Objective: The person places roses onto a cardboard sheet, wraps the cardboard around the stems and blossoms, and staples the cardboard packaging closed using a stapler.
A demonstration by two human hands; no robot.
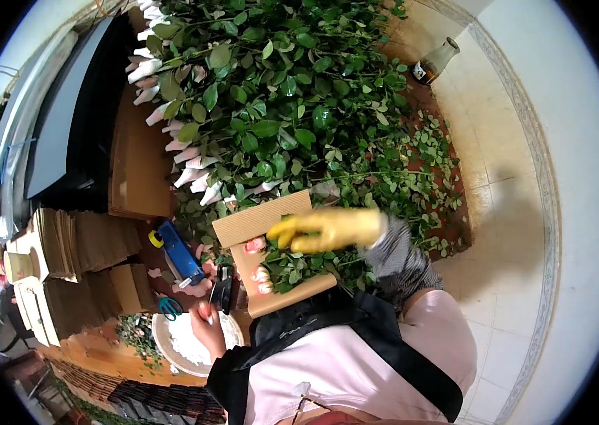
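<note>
My right hand (324,230), in a yellow glove, is stretched over a bunch of pink roses (262,274) with green leaves. Its fingers are extended and slightly apart, with no object visible in them. The roses lie on a sheet of corrugated brown cardboard (264,218), whose near edge curls up by my apron. My left hand (207,333) is bare and hovers above a pale bowl (165,350) of small white pieces. Its fingers are drawn together; what they hold, if anything, is unclear. Just beside it stands a black tool that looks like a stapler (223,287).
A blue tape dispenser (180,253) and teal scissors (170,307) lie left of the roses. Stacked cardboard sheets (76,244) stand farther left. A large pile of leafy rose stems (285,106) with wrapped heads fills the back. A glass bottle (438,62) stands by the wall.
</note>
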